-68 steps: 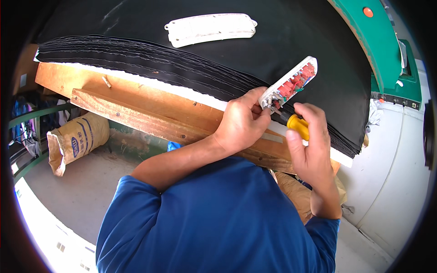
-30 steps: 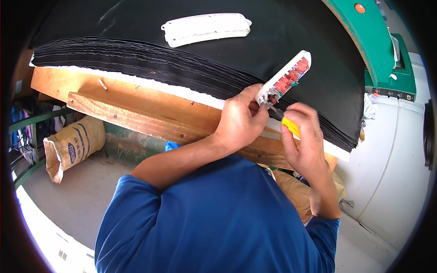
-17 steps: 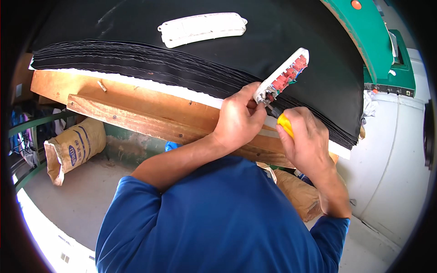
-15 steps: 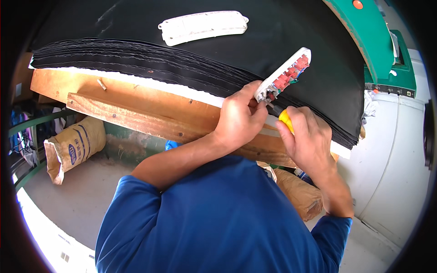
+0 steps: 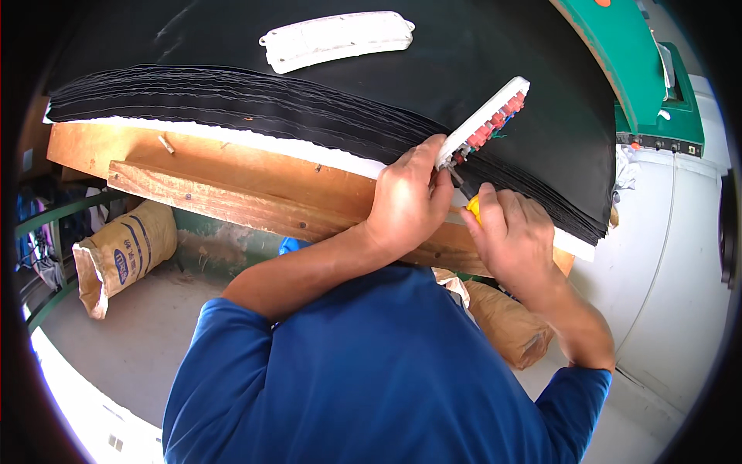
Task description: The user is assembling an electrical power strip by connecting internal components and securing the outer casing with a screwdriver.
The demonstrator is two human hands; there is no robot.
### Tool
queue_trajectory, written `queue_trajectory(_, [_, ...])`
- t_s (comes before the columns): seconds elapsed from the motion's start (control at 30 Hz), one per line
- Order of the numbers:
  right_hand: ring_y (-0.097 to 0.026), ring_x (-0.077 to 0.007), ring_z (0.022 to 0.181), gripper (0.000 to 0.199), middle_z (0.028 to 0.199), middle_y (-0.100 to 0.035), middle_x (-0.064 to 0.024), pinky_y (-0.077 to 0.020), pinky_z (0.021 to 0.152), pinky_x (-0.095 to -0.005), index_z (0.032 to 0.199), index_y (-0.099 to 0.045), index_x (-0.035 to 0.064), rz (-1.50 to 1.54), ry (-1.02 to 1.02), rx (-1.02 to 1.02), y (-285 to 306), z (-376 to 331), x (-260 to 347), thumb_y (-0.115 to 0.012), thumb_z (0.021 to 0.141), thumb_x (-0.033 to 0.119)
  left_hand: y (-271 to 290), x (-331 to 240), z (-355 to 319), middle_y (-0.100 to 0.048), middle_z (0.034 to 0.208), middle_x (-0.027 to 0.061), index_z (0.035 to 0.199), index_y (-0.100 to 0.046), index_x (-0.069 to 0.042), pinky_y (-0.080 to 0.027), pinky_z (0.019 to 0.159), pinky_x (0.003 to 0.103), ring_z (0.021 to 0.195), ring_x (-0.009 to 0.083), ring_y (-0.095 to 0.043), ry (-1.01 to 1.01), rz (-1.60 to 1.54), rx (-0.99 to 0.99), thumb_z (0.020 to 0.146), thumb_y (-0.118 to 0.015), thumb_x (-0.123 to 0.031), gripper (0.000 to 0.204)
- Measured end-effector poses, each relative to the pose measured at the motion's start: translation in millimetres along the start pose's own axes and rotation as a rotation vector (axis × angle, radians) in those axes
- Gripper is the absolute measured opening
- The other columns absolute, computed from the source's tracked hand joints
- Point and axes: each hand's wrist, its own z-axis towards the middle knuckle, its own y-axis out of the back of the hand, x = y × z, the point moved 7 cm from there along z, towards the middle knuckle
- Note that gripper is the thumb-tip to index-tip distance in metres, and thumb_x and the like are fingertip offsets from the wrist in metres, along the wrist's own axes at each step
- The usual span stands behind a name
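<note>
My left hand is closed round the near end of an opened power strip, a long white shell with red parts and a few thin wires inside. The strip tilts up and away to the right over a stack of black sheets. A screwdriver with a yellow handle is gripped in my right hand. Its dark shaft points at the strip's near end, beside my left fingers; the tip's exact contact is hidden. Farther off, a curved white cover lies on the black sheets.
A wooden board runs along the near edge of the stack. A green machine stands at the right. Below the table are a paper sack at left and another brown sack near my right arm.
My right hand has shifted slightly left and down, its grip on the screwdriver turned. The left hand still holds the strip; the whole view has moved a little.
</note>
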Motion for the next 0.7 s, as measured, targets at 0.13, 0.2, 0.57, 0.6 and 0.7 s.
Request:
queue_trajectory(0.13, [-0.060, -0.0233, 0.060, 0.034, 0.077, -0.060, -0.0109, -0.0494, 0.053, -0.0321, 0.108, -0.057, -0.0012, 0.188, -0.195, -0.037, -11, -12, -4, -0.075, 0.088, 0.020, 0, -5, 0, -0.068, 0.089, 0.0210, 0.122, -0.058, 0.005, -0.059, 0.064, 0.039, 0.074, 0.0328, -0.071, -0.039, 0.094, -0.018, 0.083, -0.065, 0.004, 0.040])
queue_trajectory(0.2, [-0.061, -0.0240, 0.059, 0.032, 0.076, -0.061, -0.0124, -0.0496, 0.053, -0.0311, 0.107, -0.056, -0.0008, 0.319, -0.317, -0.100, -20, -20, -4, -0.074, 0.091, 0.020, -1, -6, 0, -0.066, 0.085, 0.0241, 0.122, -0.057, 0.006, -0.056, 0.061, 0.045, 0.071, 0.0404, -0.067, -0.051, 0.080, -0.022, 0.081, -0.065, 0.003, 0.042])
queue_trajectory(0.57, [-0.050, -0.0047, 0.056, 0.036, 0.067, -0.057, -0.0015, -0.0394, 0.050, -0.0209, 0.101, -0.059, 0.0008, 1.408, -1.247, -0.028, -49, -42, -16, -0.065, 0.100, 0.036, -4, 8, 2, -0.072, 0.094, 0.0124, 0.124, -0.059, 0.005, -0.059, 0.070, 0.029, 0.077, 0.0138, -0.070, 0.214, -0.295, 0.041, 0.089, -0.063, 0.004, 0.035])
queue_trajectory(0.6, [-0.050, -0.0047, 0.056, 0.036, 0.067, -0.057, -0.0015, -0.0394, 0.050, -0.0209, 0.101, -0.059, 0.0008, 1.412, -1.248, -0.041, -50, -50, -16, -0.065, 0.100, 0.036, -6, 6, -1, -0.072, 0.095, 0.0109, 0.124, -0.059, 0.005, -0.059, 0.071, 0.028, 0.080, 0.0120, -0.070, 0.264, -0.348, 0.067, 0.090, -0.063, 0.003, 0.034])
queue_trajectory(0.7, [-0.066, -0.0134, 0.069, 0.030, 0.086, -0.070, -0.0098, -0.0539, 0.064, -0.0259, 0.114, -0.062, -0.0044, 0.925, -0.761, -0.393, -20, -47, -19, -0.072, 0.095, 0.017, -8, 7, 2, -0.071, 0.098, 0.0095, 0.123, -0.058, 0.005, -0.058, 0.075, 0.026, 0.085, 0.0110, -0.069, 0.324, -0.392, 0.118, 0.091, -0.063, 0.003, 0.033])
